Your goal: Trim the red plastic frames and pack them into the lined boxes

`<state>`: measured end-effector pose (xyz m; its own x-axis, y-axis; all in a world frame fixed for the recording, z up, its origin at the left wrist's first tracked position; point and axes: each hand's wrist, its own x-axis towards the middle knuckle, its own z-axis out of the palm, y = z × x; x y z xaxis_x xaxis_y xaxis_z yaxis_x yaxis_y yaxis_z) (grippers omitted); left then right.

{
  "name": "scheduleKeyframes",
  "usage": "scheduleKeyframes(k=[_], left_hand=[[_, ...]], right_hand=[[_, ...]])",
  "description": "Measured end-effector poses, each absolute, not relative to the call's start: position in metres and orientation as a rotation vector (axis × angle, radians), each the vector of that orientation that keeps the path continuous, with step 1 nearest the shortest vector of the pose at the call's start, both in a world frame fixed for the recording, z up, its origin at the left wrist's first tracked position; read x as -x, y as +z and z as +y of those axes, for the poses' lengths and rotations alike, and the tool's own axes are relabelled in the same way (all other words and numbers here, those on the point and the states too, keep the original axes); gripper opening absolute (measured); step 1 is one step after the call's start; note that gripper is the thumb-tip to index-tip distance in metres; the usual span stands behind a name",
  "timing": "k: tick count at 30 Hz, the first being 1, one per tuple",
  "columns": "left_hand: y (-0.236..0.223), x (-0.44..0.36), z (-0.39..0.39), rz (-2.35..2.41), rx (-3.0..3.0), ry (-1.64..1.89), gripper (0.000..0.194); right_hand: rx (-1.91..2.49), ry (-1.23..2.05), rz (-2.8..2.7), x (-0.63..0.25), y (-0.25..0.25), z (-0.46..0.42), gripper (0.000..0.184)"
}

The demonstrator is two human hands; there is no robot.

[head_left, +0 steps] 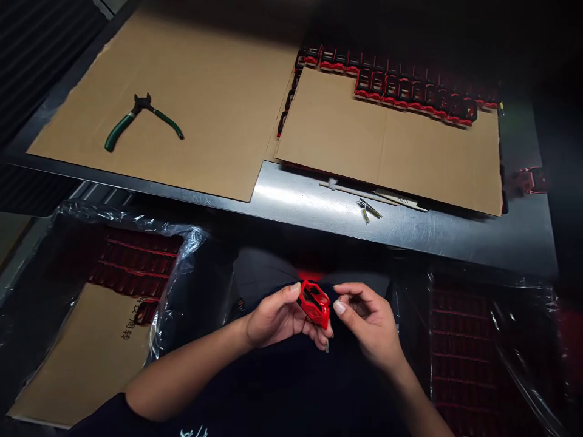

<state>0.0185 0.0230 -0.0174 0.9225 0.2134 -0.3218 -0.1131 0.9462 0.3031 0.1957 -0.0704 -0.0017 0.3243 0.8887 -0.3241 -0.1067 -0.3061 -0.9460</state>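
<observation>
My left hand (282, 315) is closed around a small red and black plastic frame-like part (314, 303), thumb on its upper left edge and fingers beneath. Just to the right of the part is my right hand (371, 318), its fingers half bent, with a gap between thumb and forefinger and nothing visible between them. A small pale tip (327, 346) shows below my left fingers; I cannot make out what it is. Both hands are over my lap, in front of the metal table (291, 194).
Green-handled cutting pliers (143, 103) lie spread on a cardboard sheet (204, 109). Rows of red and black parts (410, 91) sit on another cardboard (337, 127). Small metal pieces (370, 209) and a thin stick (355, 191) are near the edge. Plastic-lined boxes of parts (136, 261) (464, 340) flank me.
</observation>
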Motion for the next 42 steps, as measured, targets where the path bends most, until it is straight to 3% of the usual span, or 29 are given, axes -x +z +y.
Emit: scheduleKeyframes(k=[10, 14, 18, 20, 29, 42], left_hand=[[-0.017, -0.024, 0.024, 0.475, -0.434, -0.020, 0.077], [-0.011, -0.022, 0.029, 0.633, -1.006, 0.066, 0.069], [-0.013, -0.017, 0.030, 0.593, -1.719, 0.358, 0.091], [-0.018, -0.015, 0.029, 0.472, -1.878, 0.484, 0.088], [-0.036, -0.020, 0.030, 0.309, -2.001, 0.818, 0.086], [-0.037, -0.014, 0.030, 0.232, -2.091, 0.797, 0.088]], right_hand=[[1.652, 1.367, -0.779, -0.187, 0.006, -0.065, 0.013], [1.670, 1.347, -0.667, -0.187, 0.003, -0.063, 0.014], [1.710, 1.294, -0.642, -0.182, 0.006, -0.063, 0.011], [1.758, 1.230, -0.715, -0.179, 0.011, -0.063, 0.008], [1.807, 1.160, -0.861, -0.178, 0.018, -0.059, 0.009], [1.759, 1.248, -0.975, -0.184, 0.021, -0.063, 0.020]])
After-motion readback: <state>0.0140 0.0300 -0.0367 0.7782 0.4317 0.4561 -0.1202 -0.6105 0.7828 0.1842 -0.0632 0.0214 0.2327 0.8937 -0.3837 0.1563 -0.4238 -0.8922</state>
